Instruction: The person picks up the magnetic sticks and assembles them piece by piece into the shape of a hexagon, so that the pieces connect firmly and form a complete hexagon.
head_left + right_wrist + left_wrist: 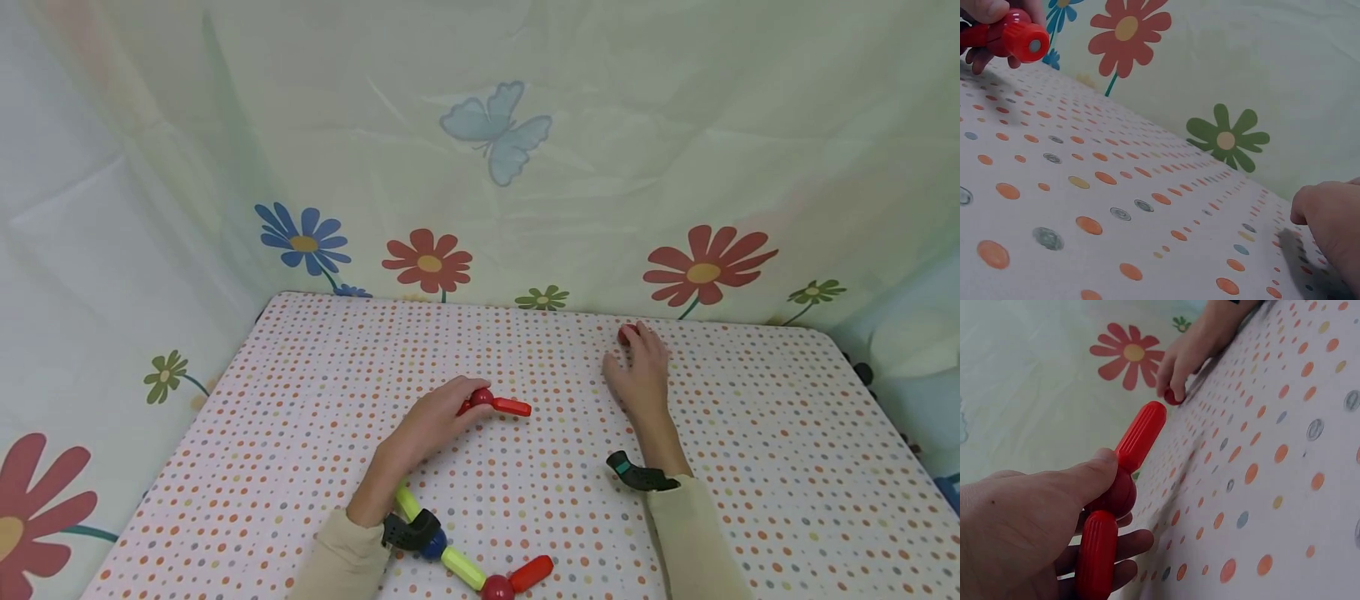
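Observation:
My left hand [438, 412] holds a red ball [1119, 495] between thumb and fingers, raised above the table in the left wrist view. Two ridged red rods [1141, 437] join that ball at an angle; one rod end shows a grey disc [1035, 45]. At the table's back, right of centre, my right hand [641, 371] has its fingers bent around another dark red ball [1174, 395]. Fingers partly cover this ball from above, and the right wrist view hides it. Near my left forearm lies a joined chain with yellow-green rods [463, 569] and a blue ball [433, 546].
The chain continues to a red ball [498, 588] and a red rod [532, 573] at the front, partly cut off by the frame. A dotted cloth covers the table [765, 417]. A flowered curtain [600, 183] hangs right behind its back edge.

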The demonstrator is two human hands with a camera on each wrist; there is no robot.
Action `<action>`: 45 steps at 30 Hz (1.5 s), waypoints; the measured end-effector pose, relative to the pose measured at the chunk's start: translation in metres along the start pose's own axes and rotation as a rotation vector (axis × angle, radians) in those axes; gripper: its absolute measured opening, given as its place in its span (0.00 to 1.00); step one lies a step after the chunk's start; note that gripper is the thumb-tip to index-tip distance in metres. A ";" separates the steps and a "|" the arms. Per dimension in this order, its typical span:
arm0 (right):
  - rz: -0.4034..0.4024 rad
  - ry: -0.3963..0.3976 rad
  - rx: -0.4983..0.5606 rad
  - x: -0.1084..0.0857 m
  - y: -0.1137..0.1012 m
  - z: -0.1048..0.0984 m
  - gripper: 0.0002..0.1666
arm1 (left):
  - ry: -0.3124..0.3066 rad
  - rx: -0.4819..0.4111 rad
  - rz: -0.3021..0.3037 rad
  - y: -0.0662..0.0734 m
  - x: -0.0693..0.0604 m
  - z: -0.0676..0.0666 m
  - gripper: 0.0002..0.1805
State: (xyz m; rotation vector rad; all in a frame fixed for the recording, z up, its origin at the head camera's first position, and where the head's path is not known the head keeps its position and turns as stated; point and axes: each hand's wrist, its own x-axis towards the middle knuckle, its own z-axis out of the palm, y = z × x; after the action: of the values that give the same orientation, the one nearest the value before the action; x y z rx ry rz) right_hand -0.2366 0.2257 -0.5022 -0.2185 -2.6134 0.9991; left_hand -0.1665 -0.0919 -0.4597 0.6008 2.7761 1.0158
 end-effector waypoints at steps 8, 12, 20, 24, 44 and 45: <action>0.017 -0.022 -0.014 0.000 0.001 0.004 0.32 | -0.005 0.016 -0.003 0.002 0.000 0.003 0.27; -0.012 -0.046 -0.104 -0.001 0.002 0.005 0.32 | -0.001 0.014 0.007 0.000 0.001 0.003 0.26; -0.133 -0.064 -0.142 -0.002 0.002 0.006 0.29 | 0.006 0.006 -0.002 -0.001 0.001 0.003 0.26; -0.147 -0.065 -0.103 -0.002 0.003 0.006 0.28 | 0.007 0.002 -0.007 -0.001 0.001 0.003 0.27; -0.196 -0.352 0.397 -0.064 -0.030 0.007 0.28 | 0.025 0.003 -0.004 -0.003 0.002 0.001 0.26; -0.211 -0.367 0.413 -0.067 -0.032 0.007 0.28 | 0.029 0.011 -0.004 -0.003 0.002 0.000 0.25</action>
State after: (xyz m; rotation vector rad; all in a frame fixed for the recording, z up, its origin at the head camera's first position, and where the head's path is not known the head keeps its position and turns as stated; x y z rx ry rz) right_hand -0.1775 0.1808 -0.5028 0.3646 -2.5802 1.5850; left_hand -0.1690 -0.0926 -0.4617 0.5862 2.8080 1.0173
